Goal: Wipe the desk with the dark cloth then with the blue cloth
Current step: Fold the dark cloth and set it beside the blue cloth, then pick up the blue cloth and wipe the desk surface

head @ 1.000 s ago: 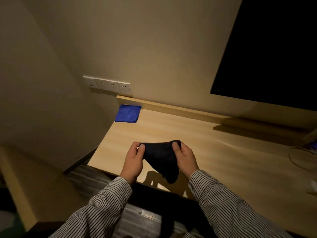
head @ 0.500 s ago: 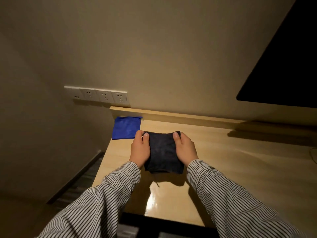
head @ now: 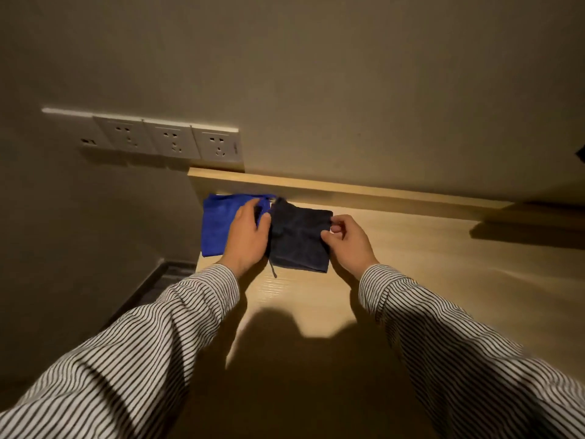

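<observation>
The folded dark cloth [head: 299, 240] lies flat on the wooden desk [head: 427, 280] near its back left corner. Touching its left side is the blue cloth [head: 220, 228], which lies right at the desk's left edge. My left hand [head: 248, 236] lies over the blue cloth's right part, fingers and thumb closed on the cloth's right edge beside the dark cloth. My right hand [head: 346, 240] is at the dark cloth's right edge, thumb and curled forefinger pinching it. A loose thread hangs from the dark cloth's front left corner.
A raised wooden lip [head: 348, 188] runs along the desk's back against the wall. A row of wall sockets [head: 164, 141] sits just above the back left corner. The floor [head: 164, 280] drops away left of the desk.
Both hands carried the dark cloth from the desk's front edge to the back left and laid it beside the blue cloth. My left hand has shifted onto the blue cloth.
</observation>
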Action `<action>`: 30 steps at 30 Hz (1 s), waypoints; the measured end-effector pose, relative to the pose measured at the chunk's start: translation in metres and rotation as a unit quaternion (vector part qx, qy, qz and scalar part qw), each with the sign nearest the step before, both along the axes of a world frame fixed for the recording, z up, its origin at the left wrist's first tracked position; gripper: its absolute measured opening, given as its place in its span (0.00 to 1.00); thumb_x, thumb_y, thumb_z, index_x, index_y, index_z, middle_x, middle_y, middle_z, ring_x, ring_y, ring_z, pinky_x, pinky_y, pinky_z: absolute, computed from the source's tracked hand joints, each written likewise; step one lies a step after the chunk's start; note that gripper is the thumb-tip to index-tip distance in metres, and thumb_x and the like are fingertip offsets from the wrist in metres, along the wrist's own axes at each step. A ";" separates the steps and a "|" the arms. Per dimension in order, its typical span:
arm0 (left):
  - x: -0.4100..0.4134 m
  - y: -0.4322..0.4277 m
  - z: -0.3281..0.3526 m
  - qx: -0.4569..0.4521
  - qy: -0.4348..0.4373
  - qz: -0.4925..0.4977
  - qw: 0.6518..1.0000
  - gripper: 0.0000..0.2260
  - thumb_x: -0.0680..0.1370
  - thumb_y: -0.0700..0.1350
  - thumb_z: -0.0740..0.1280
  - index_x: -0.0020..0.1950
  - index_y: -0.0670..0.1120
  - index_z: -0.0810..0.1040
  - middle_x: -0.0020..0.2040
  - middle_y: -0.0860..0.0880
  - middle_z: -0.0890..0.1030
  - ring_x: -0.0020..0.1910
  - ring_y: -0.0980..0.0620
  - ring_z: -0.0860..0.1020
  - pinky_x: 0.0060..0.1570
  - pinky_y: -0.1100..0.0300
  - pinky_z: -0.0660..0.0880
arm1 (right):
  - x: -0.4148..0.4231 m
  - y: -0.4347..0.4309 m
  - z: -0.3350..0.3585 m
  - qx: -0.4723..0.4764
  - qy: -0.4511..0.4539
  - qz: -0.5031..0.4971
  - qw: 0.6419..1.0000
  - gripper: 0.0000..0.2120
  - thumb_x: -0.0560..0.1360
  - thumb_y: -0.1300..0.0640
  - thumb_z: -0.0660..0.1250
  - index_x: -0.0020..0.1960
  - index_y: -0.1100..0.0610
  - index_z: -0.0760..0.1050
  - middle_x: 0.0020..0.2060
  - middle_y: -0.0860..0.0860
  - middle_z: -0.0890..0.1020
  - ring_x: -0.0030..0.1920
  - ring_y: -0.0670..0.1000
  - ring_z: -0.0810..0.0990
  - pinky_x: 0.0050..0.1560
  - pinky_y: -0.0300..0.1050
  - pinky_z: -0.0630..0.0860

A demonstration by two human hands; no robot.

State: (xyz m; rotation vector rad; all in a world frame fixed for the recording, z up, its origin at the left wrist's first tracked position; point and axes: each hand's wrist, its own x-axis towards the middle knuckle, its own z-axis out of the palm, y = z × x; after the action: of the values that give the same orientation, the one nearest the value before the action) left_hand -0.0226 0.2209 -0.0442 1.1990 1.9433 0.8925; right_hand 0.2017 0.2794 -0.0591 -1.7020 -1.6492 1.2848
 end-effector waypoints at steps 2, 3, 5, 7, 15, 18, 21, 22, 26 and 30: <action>-0.008 -0.009 -0.009 0.008 0.033 -0.003 0.999 0.21 0.88 0.47 0.61 0.81 0.44 0.66 0.77 0.43 0.72 0.75 0.44 0.70 0.73 0.50 0.67 | -0.004 0.000 -0.001 0.027 -0.017 0.016 0.999 0.14 0.78 0.59 0.73 0.62 0.52 0.78 0.55 0.51 0.80 0.54 0.50 0.81 0.56 0.41 0.77; -0.013 -0.010 -0.012 0.013 0.062 -0.011 0.998 0.21 0.88 0.47 0.60 0.80 0.43 0.67 0.77 0.43 0.72 0.76 0.44 0.70 0.74 0.49 0.67 | -0.008 0.002 -0.002 0.039 -0.028 0.022 0.999 0.13 0.76 0.62 0.74 0.59 0.51 0.79 0.56 0.52 0.81 0.55 0.51 0.82 0.58 0.42 0.78; -0.024 -0.011 -0.018 0.022 0.125 -0.037 0.991 0.21 0.87 0.47 0.60 0.80 0.43 0.68 0.78 0.43 0.71 0.78 0.43 0.68 0.77 0.46 0.64 | -0.017 0.009 -0.002 0.044 -0.048 0.021 0.998 0.13 0.75 0.68 0.73 0.52 0.51 0.83 0.53 0.52 0.84 0.55 0.53 0.83 0.61 0.44 0.77; -0.036 -0.009 -0.019 0.014 0.179 -0.068 0.981 0.22 0.87 0.48 0.59 0.81 0.45 0.67 0.83 0.44 0.65 0.82 0.43 0.62 0.80 0.44 0.59 | -0.024 0.016 0.001 0.041 -0.065 0.017 0.997 0.13 0.76 0.70 0.70 0.53 0.55 0.85 0.52 0.52 0.85 0.55 0.50 0.82 0.62 0.41 0.75; -0.053 0.001 -0.037 -0.081 0.298 -0.166 0.937 0.28 0.88 0.59 0.50 0.87 0.54 0.53 0.88 0.48 0.52 0.86 0.44 0.47 0.83 0.43 0.44 | -0.008 0.012 -0.006 0.109 -0.146 0.060 0.981 0.18 0.82 0.62 0.67 0.71 0.57 0.77 0.70 0.57 0.69 0.72 0.57 0.70 0.71 0.36 0.59; -0.049 0.002 -0.040 -0.072 0.333 -0.150 0.928 0.29 0.87 0.63 0.47 0.87 0.55 0.51 0.88 0.49 0.48 0.86 0.45 0.44 0.82 0.40 0.40 | 0.010 -0.042 -0.006 0.148 -0.209 0.046 0.966 0.25 0.82 0.51 0.66 0.78 0.50 0.68 0.78 0.55 0.64 0.77 0.57 0.63 0.75 0.50 0.59; -0.050 0.005 -0.045 -0.075 0.348 -0.161 0.921 0.32 0.85 0.66 0.44 0.87 0.56 0.47 0.88 0.50 0.44 0.86 0.45 0.41 0.82 0.37 0.40 | 0.031 -0.126 -0.003 0.108 -0.314 0.076 0.940 0.34 0.80 0.33 0.60 0.82 0.41 0.56 0.83 0.50 0.52 0.82 0.55 0.50 0.77 0.60 0.52; -0.051 0.005 -0.047 -0.079 0.354 -0.170 0.917 0.33 0.84 0.67 0.43 0.87 0.56 0.46 0.88 0.50 0.43 0.86 0.44 0.41 0.82 0.36 0.40 | 0.035 -0.154 -0.004 0.083 -0.353 0.101 0.926 0.37 0.78 0.28 0.56 0.83 0.38 0.50 0.84 0.48 0.46 0.83 0.54 0.43 0.77 0.62 0.49; -0.056 0.007 -0.051 -0.090 0.376 -0.210 0.898 0.36 0.82 0.70 0.40 0.87 0.56 0.43 0.88 0.50 0.40 0.86 0.43 0.39 0.79 0.28 0.39 | 0.037 -0.209 -0.019 0.034 -0.472 0.158 0.867 0.44 0.73 0.18 0.45 0.82 0.36 0.36 0.82 0.47 0.34 0.81 0.55 0.30 0.78 0.69 0.41; -0.063 0.005 -0.050 -0.086 0.379 -0.235 0.891 0.37 0.81 0.72 0.38 0.87 0.56 0.42 0.88 0.49 0.39 0.86 0.43 0.38 0.78 0.25 0.40 | 0.034 -0.205 -0.025 0.042 -0.496 0.148 0.855 0.44 0.73 0.20 0.46 0.82 0.36 0.37 0.83 0.48 0.36 0.82 0.56 0.32 0.78 0.70 0.43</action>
State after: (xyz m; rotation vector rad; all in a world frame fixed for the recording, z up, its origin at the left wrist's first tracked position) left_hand -0.0860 0.2259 -0.0944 1.9829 2.0655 -0.0377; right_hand 0.2355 0.0743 -0.0837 -2.2960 -2.5412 0.3464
